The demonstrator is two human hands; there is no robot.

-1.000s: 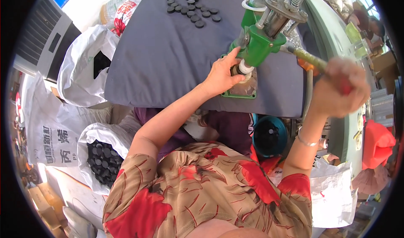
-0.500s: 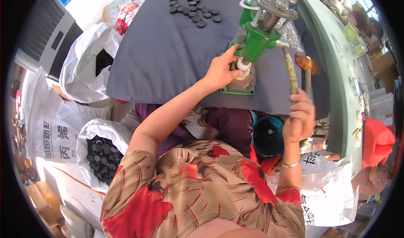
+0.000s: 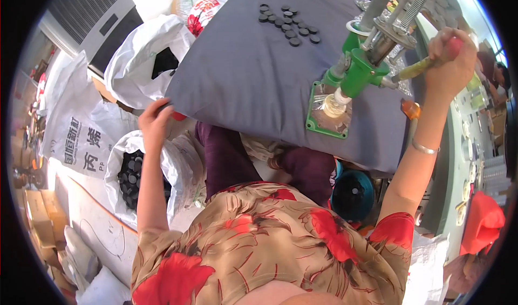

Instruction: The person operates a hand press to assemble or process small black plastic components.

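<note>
My left hand is out at the left edge of the cloth-covered table, above the sacks. Its fingers pinch a small dark disc, which looks like a black round cap. On the right, my raised right hand is wrapped round the lever of a green hand press; the lever's red end shows at the fist. Under the press ram, a pale round fitting sits on the green-edged base plate. Whether a cap lies in that fitting cannot be seen.
Several black caps lie loose on the grey tablecloth. An open white sack full of black caps stands at my left, with another white sack behind it. A teal bucket is below the table; an orange-headed hammer lies right of the press.
My left hand has left the press fitting and swung left to the table edge, now with a black cap. My right hand has pushed the lever up and outward. The view has shifted.
</note>
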